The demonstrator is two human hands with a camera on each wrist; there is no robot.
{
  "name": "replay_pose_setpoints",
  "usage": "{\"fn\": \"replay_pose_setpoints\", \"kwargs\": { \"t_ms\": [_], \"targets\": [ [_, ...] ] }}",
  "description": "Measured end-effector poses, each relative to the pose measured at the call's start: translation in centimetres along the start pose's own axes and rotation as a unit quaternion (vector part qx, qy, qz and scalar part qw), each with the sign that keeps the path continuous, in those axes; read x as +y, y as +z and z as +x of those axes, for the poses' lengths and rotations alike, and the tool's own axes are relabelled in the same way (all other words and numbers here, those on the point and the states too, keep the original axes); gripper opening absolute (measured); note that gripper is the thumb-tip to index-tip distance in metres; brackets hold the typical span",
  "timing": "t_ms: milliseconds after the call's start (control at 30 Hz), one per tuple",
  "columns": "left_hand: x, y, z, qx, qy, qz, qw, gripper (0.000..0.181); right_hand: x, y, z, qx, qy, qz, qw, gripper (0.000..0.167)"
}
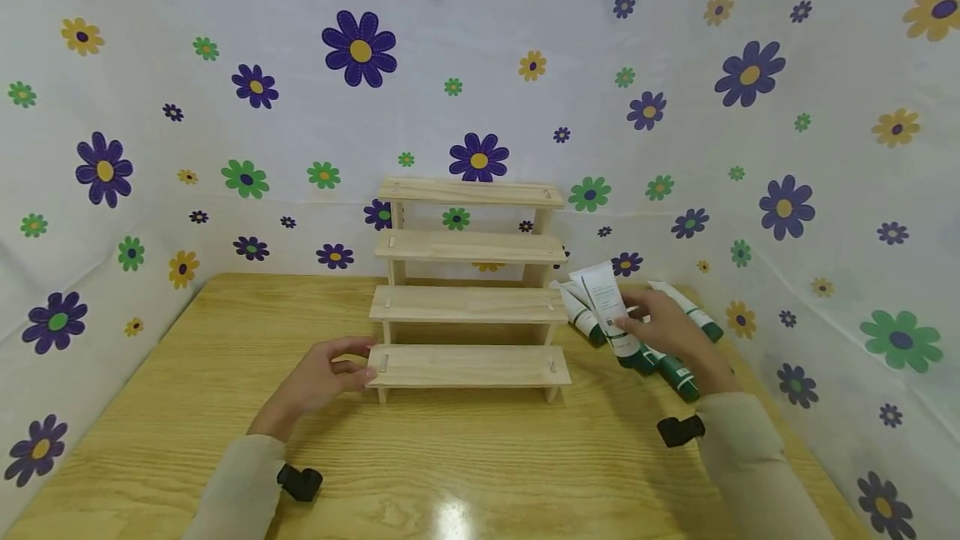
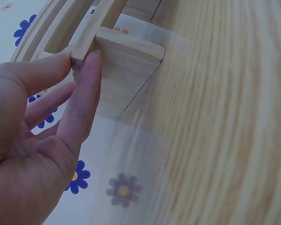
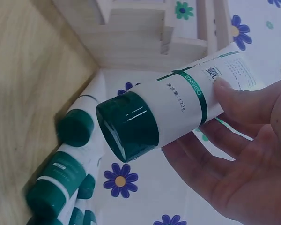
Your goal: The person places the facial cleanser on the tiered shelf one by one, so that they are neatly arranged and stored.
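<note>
A four-step wooden rack (image 1: pixel 468 367) stands near the back of the table. My left hand (image 1: pixel 324 375) pinches the left end of its lowest step; in the left wrist view thumb and fingertips of the hand (image 2: pixel 47 112) hold the board's corner (image 2: pixel 86 44). To the right of the rack, my right hand (image 1: pixel 663 325) grips a white tube with a green cap (image 1: pixel 606 307). In the right wrist view the tube (image 3: pixel 178 101) lies tilted between thumb and fingers of the hand (image 3: pixel 243 150), cap pointing away from the palm.
Several more white tubes with green caps (image 1: pixel 678 377) lie in a loose pile on the table (image 1: pixel 450 457) beneath and around my right hand, one (image 1: pixel 693 315) farther right. A flowered cloth (image 1: pixel 300 123) hangs behind and along both sides.
</note>
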State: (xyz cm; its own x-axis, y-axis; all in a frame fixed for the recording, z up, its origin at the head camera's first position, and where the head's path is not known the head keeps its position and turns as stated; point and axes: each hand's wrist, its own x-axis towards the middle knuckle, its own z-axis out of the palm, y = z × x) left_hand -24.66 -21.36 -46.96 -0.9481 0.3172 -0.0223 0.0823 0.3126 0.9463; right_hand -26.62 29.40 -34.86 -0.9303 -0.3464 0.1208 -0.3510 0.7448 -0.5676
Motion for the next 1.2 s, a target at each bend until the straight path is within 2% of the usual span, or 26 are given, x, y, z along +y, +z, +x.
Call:
{"fn": "replay_pose_setpoints", "kwargs": {
  "t_ms": [200,433,700,867,1200],
  "targets": [
    [0.0,-0.1,0.0,-0.002,0.002,-0.001,1.0000,0.064,-1.3,-0.9,0.9,0.025,0.006,0.005,0.9997,0.039],
    [0.2,-0.1,0.0,-0.002,0.005,-0.002,1.0000,0.063,-3.0,-1.8,2.1,0.033,0.025,0.026,0.9988,0.045],
    [0.5,0.0,0.2,-0.009,0.014,-0.009,0.9998,0.063,-4.9,-2.7,4.0,0.064,0.036,0.055,0.9957,0.047],
    [0.1,-0.1,0.2,-0.007,0.010,-0.008,0.9999,0.063,-6.5,-3.0,5.3,0.072,0.048,0.073,0.9935,0.051],
    [-0.1,0.0,0.2,-0.003,0.001,-0.004,1.0000,0.063,-9.2,-2.9,8.3,0.091,0.026,0.115,0.9888,0.048]
  ]
}}
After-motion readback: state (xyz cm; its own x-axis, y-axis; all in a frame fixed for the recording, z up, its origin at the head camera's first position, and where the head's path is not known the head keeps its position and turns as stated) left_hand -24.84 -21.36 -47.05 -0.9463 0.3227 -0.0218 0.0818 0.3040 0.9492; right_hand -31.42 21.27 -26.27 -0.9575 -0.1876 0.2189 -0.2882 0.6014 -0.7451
